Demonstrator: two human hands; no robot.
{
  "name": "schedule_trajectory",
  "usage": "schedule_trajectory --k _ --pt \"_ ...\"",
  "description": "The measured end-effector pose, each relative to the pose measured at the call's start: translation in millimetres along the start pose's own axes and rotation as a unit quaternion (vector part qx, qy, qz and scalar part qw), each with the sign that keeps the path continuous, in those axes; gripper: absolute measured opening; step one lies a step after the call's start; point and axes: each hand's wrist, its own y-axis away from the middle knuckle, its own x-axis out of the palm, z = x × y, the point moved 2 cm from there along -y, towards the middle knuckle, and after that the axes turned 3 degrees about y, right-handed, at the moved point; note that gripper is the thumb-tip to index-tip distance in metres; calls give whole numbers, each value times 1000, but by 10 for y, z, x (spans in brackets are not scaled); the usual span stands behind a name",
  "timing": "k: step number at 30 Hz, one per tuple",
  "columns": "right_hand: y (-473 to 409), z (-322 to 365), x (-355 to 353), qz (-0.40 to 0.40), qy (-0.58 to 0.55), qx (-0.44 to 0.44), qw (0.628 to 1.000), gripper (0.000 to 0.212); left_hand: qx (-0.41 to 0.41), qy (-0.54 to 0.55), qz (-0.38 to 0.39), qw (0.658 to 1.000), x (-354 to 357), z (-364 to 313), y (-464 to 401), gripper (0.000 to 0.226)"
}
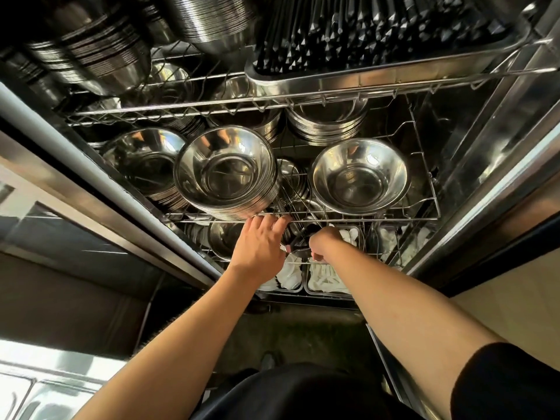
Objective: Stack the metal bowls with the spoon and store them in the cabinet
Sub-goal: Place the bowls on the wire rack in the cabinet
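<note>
A person reaches with both bare arms into an open steel cabinet [497, 122], both forearms stretched forward and slightly converging. The left hand [259, 242] lies palm down, wrist straight, its fingers [280, 222] spread loosely and touching the front wire of the middle rack [378, 219], the grip open around nothing. The right hand [322, 242] sits just beside it, lower, on the level of the bottom shelf, knuckles up and fingers curled into a closed grip; something dark and metallic shows at the fist, but whether it is the spoon cannot be told. A black sleeve [509, 386] covers the right upper arm.

On the middle rack stands a tall stack of metal bowls [227, 174] just above the left hand, with a single wide bowl [360, 177] to its right and another stack [145, 162] to its left. Further stacks [327, 122] sit behind. Below, a smaller bowl [224, 241] rests beside trays of white utensils [324, 277]. The top shelf carries a steel tray of dark cutlery handles [378, 31].
</note>
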Motion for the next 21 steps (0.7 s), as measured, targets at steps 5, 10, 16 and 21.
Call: schedule_trajectory --k 5,10,16,21 --pt "-92 -5 24 -3 65 -10 998 24 -6 -1 -4 1000 13 -6 2 67" --pt "10 22 81 57 -13 -8 998 31 -4 -5 -19 1000 3 -21 18 70" --pt "274 -111 31 111 -58 -93 988 38 -2 5 -28 1000 10 -20 34 68" --pt "692 -153 -221 94 -36 -156 983 31 -18 21 3 1000 -15 -23 3 71"
